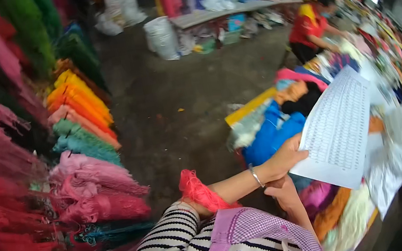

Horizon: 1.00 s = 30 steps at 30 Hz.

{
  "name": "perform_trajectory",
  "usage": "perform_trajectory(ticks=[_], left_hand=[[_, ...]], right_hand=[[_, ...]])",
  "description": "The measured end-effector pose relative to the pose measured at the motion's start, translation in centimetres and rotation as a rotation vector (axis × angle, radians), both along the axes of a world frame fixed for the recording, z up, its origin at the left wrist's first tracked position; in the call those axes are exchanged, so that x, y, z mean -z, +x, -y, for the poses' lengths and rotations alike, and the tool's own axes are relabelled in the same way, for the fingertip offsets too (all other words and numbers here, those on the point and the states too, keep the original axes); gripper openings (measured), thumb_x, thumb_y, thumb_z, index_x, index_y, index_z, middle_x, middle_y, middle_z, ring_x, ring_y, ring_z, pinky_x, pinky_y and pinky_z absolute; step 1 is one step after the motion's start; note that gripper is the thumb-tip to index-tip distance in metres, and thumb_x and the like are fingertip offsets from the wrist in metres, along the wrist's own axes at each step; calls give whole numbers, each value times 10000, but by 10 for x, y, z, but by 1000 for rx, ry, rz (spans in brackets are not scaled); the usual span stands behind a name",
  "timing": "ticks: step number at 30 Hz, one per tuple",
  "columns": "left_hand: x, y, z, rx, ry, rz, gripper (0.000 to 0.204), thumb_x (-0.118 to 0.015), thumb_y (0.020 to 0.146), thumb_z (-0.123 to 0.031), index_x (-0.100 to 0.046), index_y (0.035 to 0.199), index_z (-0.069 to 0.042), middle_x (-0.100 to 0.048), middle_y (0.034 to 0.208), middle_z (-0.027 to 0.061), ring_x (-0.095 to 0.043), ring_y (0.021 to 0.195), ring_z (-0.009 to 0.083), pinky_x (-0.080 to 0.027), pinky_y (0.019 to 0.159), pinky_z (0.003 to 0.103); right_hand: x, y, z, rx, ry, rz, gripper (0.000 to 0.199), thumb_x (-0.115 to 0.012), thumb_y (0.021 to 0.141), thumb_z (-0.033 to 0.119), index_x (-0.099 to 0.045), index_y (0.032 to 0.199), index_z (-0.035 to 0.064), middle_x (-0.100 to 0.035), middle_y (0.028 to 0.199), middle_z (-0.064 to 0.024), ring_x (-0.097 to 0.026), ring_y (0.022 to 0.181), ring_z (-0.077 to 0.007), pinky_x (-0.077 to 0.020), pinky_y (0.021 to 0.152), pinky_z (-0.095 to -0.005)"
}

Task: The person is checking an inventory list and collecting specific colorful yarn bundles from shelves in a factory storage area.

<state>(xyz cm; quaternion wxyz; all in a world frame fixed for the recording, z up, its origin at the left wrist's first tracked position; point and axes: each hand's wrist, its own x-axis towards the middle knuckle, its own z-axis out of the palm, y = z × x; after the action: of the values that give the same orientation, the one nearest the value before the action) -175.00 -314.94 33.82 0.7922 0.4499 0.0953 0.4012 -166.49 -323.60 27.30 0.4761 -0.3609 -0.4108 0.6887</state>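
Note:
My left hand (pixel 288 156) pinches the lower left edge of a white paper sheet (pixel 338 128) printed with a table, its thumb on top. The sheet is held out to the right, tilted. A metal bracelet (pixel 256 176) circles my left wrist, and a red yarn skein (pixel 199 190) hangs over my left forearm. Just below that wrist is my right hand (pixel 283 193), close against it or touching; most of its fingers are hidden. Under and beyond the paper lies a heap of coloured yarn, with a blue bundle (pixel 274 128) nearest my left hand.
Hanging skeins in pink (pixel 95 181), orange (pixel 81 114) and red (pixel 6 208) line the left side. A person in a red top (pixel 305 32) bends over the heap at the far right. A bench (pixel 224 12) with coloured rolls and a white sack (pixel 161 38) stand at the back.

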Motion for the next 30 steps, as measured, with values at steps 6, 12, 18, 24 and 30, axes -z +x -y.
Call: perform_trajectory(ticks=[6,12,18,24,30], left_hand=[[10,-166,-89,-460,-167,-20,441,-515,861,19,-412,1290,29,-537,1213,88,-532,1089,154,-420,962,313],[46,-279,-120,-795,-432,25,465,-509,824,62,-419,1279,37,-535,1233,109,-528,1121,192,-408,974,331],[55,-353,-169,-993,-512,-19,419,-520,824,63,-455,1238,49,-566,1202,132,-553,1093,208,-419,959,329],[14,-405,-238,-1174,-480,-107,419,-534,807,75,-463,1219,51,-579,1178,125,-567,1062,197,-419,949,318],[8,-440,-318,-1353,-473,-140,413,-546,801,66,-470,1206,39,-584,1165,117,-562,1060,199,-407,953,314]], right_hand=[[23,-71,-109,-311,-187,297,349,-659,803,1,-527,1125,-20,-646,1021,-128,-605,940,-177,-476,853,-285],[68,-98,-205,-305,-322,341,189,-615,869,93,-586,1028,-7,-675,918,-104,-616,778,-130,-488,717,-240],[69,-143,-346,-335,-235,420,200,-551,924,213,-598,989,30,-675,876,-77,-603,737,-110,-470,666,-232],[67,-216,-488,-305,-230,378,215,-522,942,237,-578,925,30,-658,840,-69,-603,732,-117,-475,676,-242],[27,-290,-578,-546,-39,360,243,-538,937,239,-580,953,0,-656,836,-75,-620,769,-132,-491,682,-250]])
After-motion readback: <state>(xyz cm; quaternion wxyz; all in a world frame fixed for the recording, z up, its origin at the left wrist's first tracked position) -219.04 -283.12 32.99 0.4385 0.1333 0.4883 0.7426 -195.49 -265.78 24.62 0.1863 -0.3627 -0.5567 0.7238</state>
